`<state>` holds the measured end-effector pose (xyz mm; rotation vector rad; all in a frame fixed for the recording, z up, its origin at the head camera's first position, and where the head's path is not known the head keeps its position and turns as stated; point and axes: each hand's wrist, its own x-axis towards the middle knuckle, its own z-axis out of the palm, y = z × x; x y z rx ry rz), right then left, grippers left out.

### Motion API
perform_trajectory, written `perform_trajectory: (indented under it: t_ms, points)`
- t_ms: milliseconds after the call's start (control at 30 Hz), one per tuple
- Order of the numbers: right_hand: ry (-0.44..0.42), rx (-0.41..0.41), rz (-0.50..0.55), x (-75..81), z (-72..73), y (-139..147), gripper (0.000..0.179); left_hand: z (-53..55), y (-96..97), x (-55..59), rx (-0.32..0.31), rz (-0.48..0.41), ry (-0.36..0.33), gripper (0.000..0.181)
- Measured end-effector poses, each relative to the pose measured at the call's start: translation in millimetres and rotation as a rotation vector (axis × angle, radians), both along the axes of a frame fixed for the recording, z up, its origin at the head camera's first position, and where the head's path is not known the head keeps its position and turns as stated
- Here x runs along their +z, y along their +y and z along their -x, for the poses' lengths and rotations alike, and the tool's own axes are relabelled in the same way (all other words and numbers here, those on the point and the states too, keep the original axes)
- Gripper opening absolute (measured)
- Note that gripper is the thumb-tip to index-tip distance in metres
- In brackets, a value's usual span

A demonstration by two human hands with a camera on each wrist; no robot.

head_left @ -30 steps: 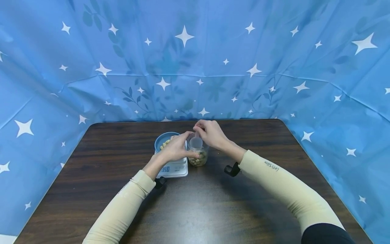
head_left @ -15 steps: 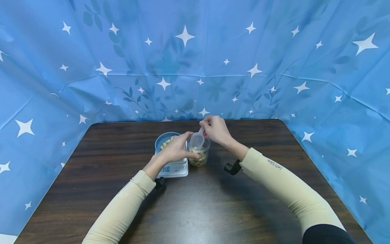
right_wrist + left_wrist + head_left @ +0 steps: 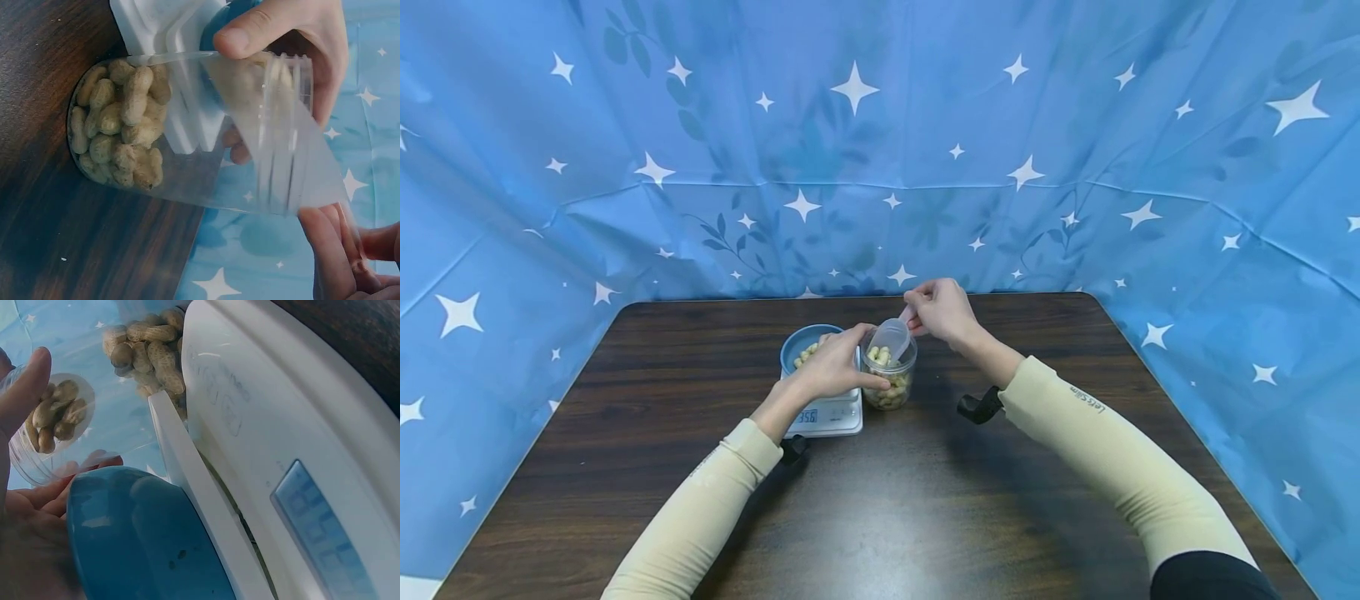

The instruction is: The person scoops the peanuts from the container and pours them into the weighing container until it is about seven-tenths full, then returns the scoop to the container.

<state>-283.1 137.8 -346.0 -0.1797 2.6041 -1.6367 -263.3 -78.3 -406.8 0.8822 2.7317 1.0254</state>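
A clear plastic jar (image 3: 206, 181) stands upright with unshelled peanuts (image 3: 119, 131) in its lower part. My left hand (image 3: 831, 367) grips it near the mouth, thumb on the near side and fingers behind. My right hand (image 3: 946, 312) pinches the handle of a translucent plastic scoop (image 3: 892, 335), whose bowl sits tilted in the jar's mouth. In the left wrist view several peanuts (image 3: 59, 415) show in the scoop's bowl. Left of the jar, a blue bowl (image 3: 144, 531) holding peanuts rests on a white kitchen scale (image 3: 831, 423); my left hand hides part of both.
The scale's lit display (image 3: 322, 531) faces the near side, close to my left wrist. Beneath everything is a dark wooden table (image 3: 880, 517). A blue curtain (image 3: 880, 150) with white stars hangs right behind the table's far edge.
My right hand has moved up and to the right, and the scoop has risen and tilted in the jar's mouth, with peanuts now showing beside its rim. My left hand stays on the jar.
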Motion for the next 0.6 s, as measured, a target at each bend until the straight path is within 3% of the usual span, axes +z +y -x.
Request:
perform_trajectory:
  t_ms: [233, 600]
  points:
    - [0.021, 0.057, -0.073, -4.2, -3.1, -6.5, 0.025, -1.0, 0.9, 0.8, -0.005, 0.009, 0.011, 0.088]
    - [-0.052, -0.011, 0.073, 0.7, 2.3, 1.9, 0.028, -0.4, 0.2, 1.4, 0.002, 0.008, 0.008, 0.088]
